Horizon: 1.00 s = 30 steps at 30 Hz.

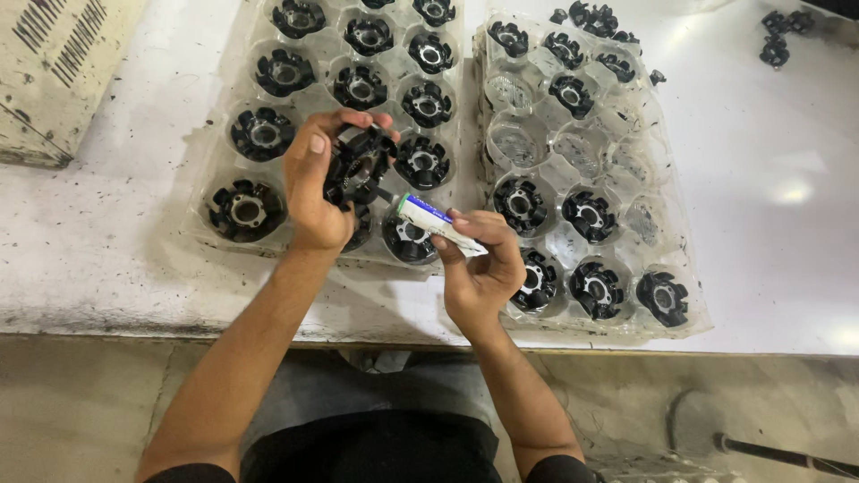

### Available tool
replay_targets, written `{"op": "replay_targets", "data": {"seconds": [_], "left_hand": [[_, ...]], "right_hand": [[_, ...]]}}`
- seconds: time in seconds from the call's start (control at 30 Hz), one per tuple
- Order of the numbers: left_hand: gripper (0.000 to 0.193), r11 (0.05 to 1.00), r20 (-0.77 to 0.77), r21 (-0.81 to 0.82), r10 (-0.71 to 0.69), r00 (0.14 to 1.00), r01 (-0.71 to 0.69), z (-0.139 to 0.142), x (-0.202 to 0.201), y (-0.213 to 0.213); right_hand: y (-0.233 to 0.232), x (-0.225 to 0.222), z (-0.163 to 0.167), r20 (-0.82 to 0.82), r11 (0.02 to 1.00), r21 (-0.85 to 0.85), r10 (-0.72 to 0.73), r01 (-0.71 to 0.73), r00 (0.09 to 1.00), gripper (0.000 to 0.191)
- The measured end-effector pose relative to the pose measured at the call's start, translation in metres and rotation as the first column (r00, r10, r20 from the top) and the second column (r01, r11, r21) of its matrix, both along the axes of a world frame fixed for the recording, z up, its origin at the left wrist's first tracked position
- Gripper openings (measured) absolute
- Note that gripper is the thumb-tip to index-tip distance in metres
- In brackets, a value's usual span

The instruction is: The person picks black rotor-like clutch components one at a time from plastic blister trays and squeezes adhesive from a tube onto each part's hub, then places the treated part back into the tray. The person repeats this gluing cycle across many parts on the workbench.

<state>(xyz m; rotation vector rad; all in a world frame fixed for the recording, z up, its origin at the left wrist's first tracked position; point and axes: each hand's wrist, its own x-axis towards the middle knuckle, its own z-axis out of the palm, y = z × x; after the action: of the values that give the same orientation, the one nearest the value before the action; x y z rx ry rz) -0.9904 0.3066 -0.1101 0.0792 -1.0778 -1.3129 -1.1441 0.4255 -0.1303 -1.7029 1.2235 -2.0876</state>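
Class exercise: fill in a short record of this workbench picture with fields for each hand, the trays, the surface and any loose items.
left hand: holds a black ring-shaped part above the left tray
right hand: grips a small white tube, nozzle toward the part
left tray: clear plastic, cups filled with black parts
right tray: clear, several cups empty
surface: white worktop, speckled with dirt
loose items: black parts at the far right

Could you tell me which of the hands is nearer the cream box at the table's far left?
Left. The left hand is nearer the box; the right hand is farther right.
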Motion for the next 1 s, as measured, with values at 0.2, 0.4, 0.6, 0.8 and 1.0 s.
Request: {"op": "replay_targets", "data": {"seconds": [0.2, 0.4, 0.6, 0.8, 1.0], "left_hand": [[0.049, 0.999, 0.016, -0.007, 0.034, 0.999, -0.034, 0.003, -0.001, 0.006], [0.047, 1.0, -0.02, -0.031, 0.0, 1.0, 0.0, 0.0, -0.002, 0.006], [0.043, 0.996, 0.033, -0.083, 0.047, 0.998, -0.044, -0.004, -0.001, 0.007], [0.043, 1.0, 0.007, 0.001, -0.008, 1.0, 0.008, -0.003, -0.002, 0.007], [0.043, 1.0, -0.014, 0.011, -0.022, 1.0, 0.022, -0.001, -0.002, 0.009]], "right_hand": [[0.006, 0.002, -0.001, -0.06, 0.998, -0.042, -0.052, 0.05, 0.997, 0.027], [0.008, 0.004, 0.006, -0.17, 0.994, -0.049, -0.1, 0.094, 0.98, 0.029], [0.012, 0.001, 0.023, -0.306, 0.992, -0.05, -0.125, 0.115, 0.944, 0.031], [0.011, 0.0, 0.03, -0.309, 0.992, -0.065, -0.12, 0.105, 0.944, 0.03], [0.015, 0.001, 0.031, -0.313, 0.992, -0.053, -0.125, 0.114, 0.941, 0.029]]}}
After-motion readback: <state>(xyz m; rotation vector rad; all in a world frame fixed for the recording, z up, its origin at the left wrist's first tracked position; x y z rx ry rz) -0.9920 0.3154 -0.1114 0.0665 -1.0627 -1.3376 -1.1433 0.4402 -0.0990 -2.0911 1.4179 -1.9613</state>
